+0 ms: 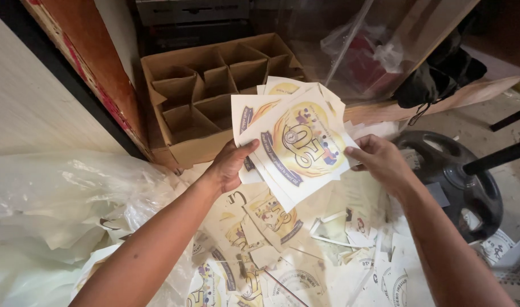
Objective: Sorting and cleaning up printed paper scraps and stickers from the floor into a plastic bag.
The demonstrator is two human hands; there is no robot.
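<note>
- Paper sheets (297,145), flat, thin and smooth, sit in a fanned stack with a yellow and blue round picture on top.
- Both hands grip the stack: the left hand (228,165) pinches its left edge, the right hand (379,159) its right edge.
- The stack is up in the air, tilted, its long side running from lower left to upper right.
- More loose sheets (282,250) lie scattered below.
- A brown cardboard box (214,94) with square slots sits just behind.
- Crinkly clear plastic (61,199) crowds the left; a black ring-shaped weight (459,182) lies near on the right.
</note>
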